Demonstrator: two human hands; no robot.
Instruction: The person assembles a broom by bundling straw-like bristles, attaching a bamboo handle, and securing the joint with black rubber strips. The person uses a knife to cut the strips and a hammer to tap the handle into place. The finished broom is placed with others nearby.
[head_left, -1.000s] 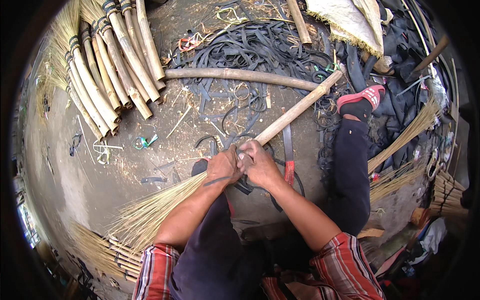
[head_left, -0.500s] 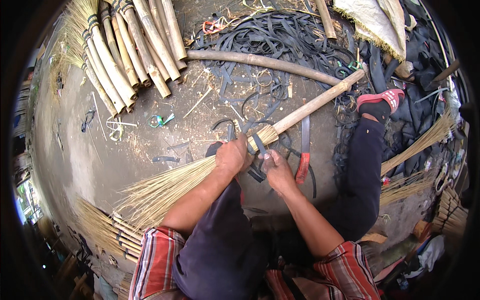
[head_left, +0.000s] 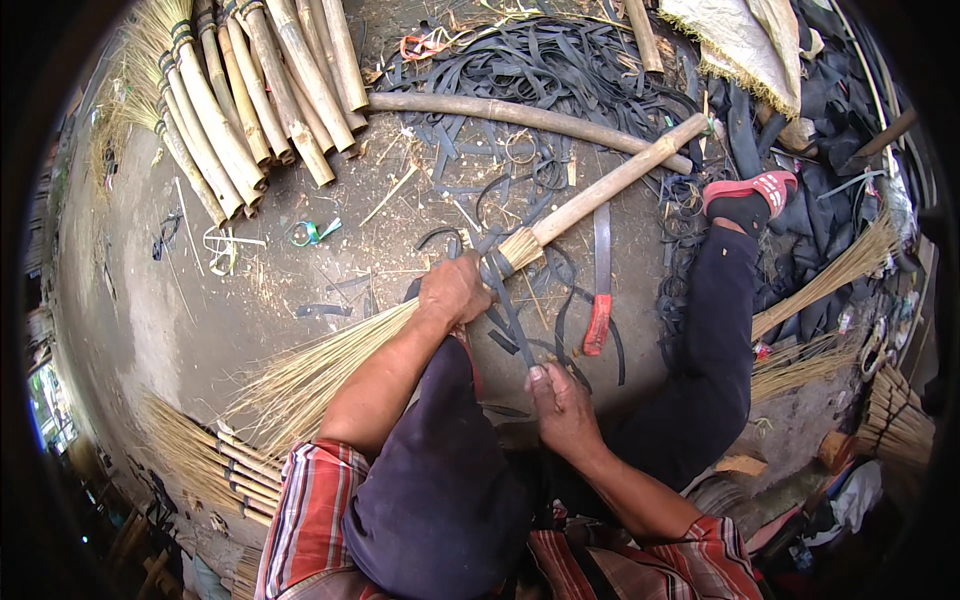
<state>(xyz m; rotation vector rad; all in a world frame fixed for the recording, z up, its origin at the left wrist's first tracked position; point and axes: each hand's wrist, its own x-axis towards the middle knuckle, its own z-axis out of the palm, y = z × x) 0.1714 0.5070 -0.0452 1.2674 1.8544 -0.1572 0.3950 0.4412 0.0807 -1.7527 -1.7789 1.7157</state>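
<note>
A broom of pale straw bristles on a bamboo handle lies slantwise before me, its handle pointing to the far right. My left hand is wrapped around the bristle bundle just below its bound end. A black rubber strip goes round the bundle next to that hand and runs taut toward me. Its free end is pinched in my right hand, between thumb and fingers. A knife with a red-wrapped grip lies on the ground right of the broom.
Finished-looking brooms with bamboo handles lie at the far left. A bamboo pole crosses in front of a heap of black rubber strips. Straw bundles lie at right and lower left. My foot in a red sandal is at right.
My right hand has pulled back toward me from beside the broom, drawing the rubber strip out long and tight. The left hand keeps its hold on the bristles.
</note>
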